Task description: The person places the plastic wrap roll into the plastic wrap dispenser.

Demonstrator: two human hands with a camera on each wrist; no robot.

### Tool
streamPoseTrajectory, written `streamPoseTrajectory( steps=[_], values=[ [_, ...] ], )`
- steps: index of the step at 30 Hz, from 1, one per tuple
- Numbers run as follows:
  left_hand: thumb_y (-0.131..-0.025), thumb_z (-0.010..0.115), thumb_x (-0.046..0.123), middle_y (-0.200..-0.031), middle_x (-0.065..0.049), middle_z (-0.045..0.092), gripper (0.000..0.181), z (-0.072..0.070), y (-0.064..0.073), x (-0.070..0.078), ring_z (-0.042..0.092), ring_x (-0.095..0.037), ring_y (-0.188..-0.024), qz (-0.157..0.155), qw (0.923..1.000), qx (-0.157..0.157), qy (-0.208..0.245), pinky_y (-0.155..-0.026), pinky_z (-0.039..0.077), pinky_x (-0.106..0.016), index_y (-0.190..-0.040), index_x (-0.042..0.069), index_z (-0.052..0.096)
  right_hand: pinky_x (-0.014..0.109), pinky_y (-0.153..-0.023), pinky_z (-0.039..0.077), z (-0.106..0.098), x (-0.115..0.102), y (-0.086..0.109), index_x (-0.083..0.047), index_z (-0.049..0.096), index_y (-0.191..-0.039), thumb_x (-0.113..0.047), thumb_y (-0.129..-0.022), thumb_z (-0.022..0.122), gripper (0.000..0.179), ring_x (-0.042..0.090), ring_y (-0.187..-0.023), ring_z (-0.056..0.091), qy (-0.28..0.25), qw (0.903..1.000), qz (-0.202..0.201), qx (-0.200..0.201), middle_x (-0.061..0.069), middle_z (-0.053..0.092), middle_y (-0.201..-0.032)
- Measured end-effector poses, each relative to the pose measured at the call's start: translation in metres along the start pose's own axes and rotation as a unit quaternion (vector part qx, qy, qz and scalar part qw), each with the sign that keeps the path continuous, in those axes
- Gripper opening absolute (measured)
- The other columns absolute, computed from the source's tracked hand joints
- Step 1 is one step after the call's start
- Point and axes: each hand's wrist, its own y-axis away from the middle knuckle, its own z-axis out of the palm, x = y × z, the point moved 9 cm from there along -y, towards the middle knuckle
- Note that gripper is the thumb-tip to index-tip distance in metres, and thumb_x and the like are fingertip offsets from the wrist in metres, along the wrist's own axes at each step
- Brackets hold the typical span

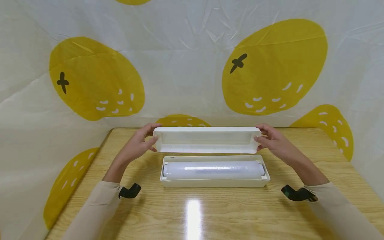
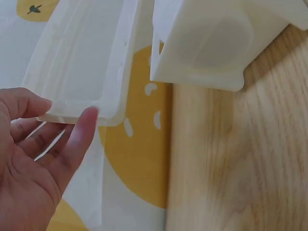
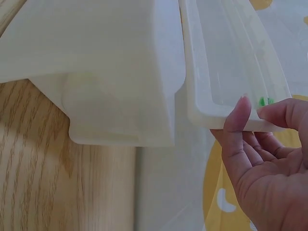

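Observation:
A long white lid point(image 1: 207, 138) is held up on edge behind the box, its hollow inner side facing me. At its left end my left hand point(image 1: 139, 141) grips the rim, thumb inside and fingers behind. My right hand point(image 1: 274, 143) pinches the opposite end the same way; in the right wrist view its thumb and fingers point(image 3: 236, 120) close on the lid's corner. In front of the lid sits an uncovered white box point(image 1: 214, 183) on the table. A roll of clear plastic wrap point(image 1: 213, 170) lies lengthwise inside it.
The box stands on a wood-grain table point(image 1: 150, 213) with a bright light reflection in front. A white cloth point(image 1: 186, 76) with large yellow fruit prints hangs behind the table and along its sides. Black wrist mounts point(image 1: 129, 191) stick out from both sleeves.

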Motion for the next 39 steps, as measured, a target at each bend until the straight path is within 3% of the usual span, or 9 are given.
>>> streamPoseTrajectory(
  steps=[4, 9, 15, 18, 22, 29, 34, 39],
  values=[
    [-0.107, 0.052, 0.011, -0.156, -0.017, 0.032, 0.051, 0.006, 0.000, -0.004, 0.050, -0.037, -0.114, 0.002, 0.9975, -0.019, 0.068, -0.077, 0.061, -0.050, -0.155, 0.015, 0.036, 0.032, -0.079, 0.060, -0.002, 0.000, 0.001, 0.007, 0.036, -0.140, -0.015, -0.107, 0.052, 0.043, 0.022, -0.084, 0.060, 0.000, 1.0000, -0.005, -0.004, 0.014, 0.041, -0.106],
    [-0.108, 0.049, 0.015, -0.168, -0.009, 0.013, 0.056, 0.013, 0.002, -0.010, 0.048, -0.036, -0.114, -0.008, 0.9927, -0.045, 0.112, -0.081, 0.058, -0.057, -0.159, 0.019, 0.026, 0.036, -0.079, 0.061, -0.004, -0.001, 0.003, 0.006, 0.041, -0.136, -0.011, -0.107, 0.052, 0.036, 0.023, -0.086, 0.059, -0.002, 0.9994, -0.029, -0.018, 0.012, 0.046, -0.103],
    [-0.109, 0.048, 0.019, -0.169, -0.006, 0.007, 0.058, 0.015, 0.005, -0.013, 0.047, -0.035, -0.116, -0.008, 0.9906, -0.051, 0.127, -0.084, 0.059, -0.053, -0.161, 0.025, 0.022, 0.037, -0.079, 0.061, -0.005, -0.005, 0.004, 0.006, 0.043, -0.135, -0.006, -0.106, 0.051, 0.032, 0.023, -0.090, 0.062, -0.009, 0.9971, -0.059, -0.047, 0.012, 0.051, -0.106],
    [-0.109, 0.048, 0.019, -0.169, -0.006, 0.006, 0.059, 0.015, 0.006, -0.012, 0.048, -0.036, -0.115, -0.004, 0.9904, -0.052, 0.128, -0.084, 0.059, -0.050, -0.161, 0.026, 0.021, 0.038, -0.080, 0.061, -0.006, -0.007, 0.005, 0.005, 0.042, -0.139, -0.004, -0.106, 0.050, 0.035, 0.021, -0.097, 0.062, -0.017, 0.9961, -0.067, -0.055, 0.015, 0.053, -0.114],
    [-0.108, 0.050, 0.021, -0.168, -0.008, 0.009, 0.059, 0.015, 0.007, -0.012, 0.052, -0.038, -0.114, 0.000, 0.9901, -0.050, 0.131, -0.086, 0.057, -0.055, -0.161, 0.028, 0.023, 0.038, -0.081, 0.061, -0.006, -0.009, 0.007, 0.005, 0.041, -0.142, -0.002, -0.106, 0.048, 0.037, 0.019, -0.105, 0.062, -0.029, 0.9948, -0.075, -0.061, 0.014, 0.053, -0.123],
    [-0.106, 0.054, 0.013, -0.167, -0.010, 0.017, 0.058, 0.015, 0.010, -0.012, 0.042, -0.038, -0.138, 0.023, 0.9850, -0.056, 0.162, -0.086, 0.055, -0.061, -0.159, 0.018, 0.031, 0.047, -0.082, 0.060, -0.003, -0.012, 0.011, 0.007, 0.039, -0.140, 0.001, -0.107, 0.044, 0.034, 0.016, -0.103, 0.058, -0.080, 0.9880, -0.101, -0.085, 0.011, 0.045, -0.106],
    [-0.103, 0.060, 0.010, -0.163, -0.010, 0.026, 0.061, 0.016, 0.012, -0.010, 0.045, -0.032, -0.137, 0.032, 0.9818, -0.065, 0.175, -0.088, 0.056, -0.057, -0.157, 0.015, 0.033, 0.047, -0.088, 0.058, -0.001, -0.016, 0.013, 0.012, 0.035, -0.143, 0.006, -0.107, 0.038, 0.037, 0.023, -0.115, 0.059, -0.105, 0.9795, -0.130, -0.112, 0.026, 0.047, -0.125],
    [-0.098, 0.067, 0.006, -0.151, -0.013, 0.040, 0.065, 0.016, 0.013, -0.008, 0.051, -0.028, -0.129, 0.043, 0.9823, -0.064, 0.171, -0.091, 0.058, -0.046, -0.155, 0.010, 0.037, 0.036, -0.098, 0.055, -0.001, -0.015, 0.016, 0.010, 0.036, -0.145, 0.009, -0.105, 0.040, 0.040, 0.026, -0.125, 0.057, -0.083, 0.9801, -0.135, -0.120, 0.025, 0.047, -0.135]
  ],
)
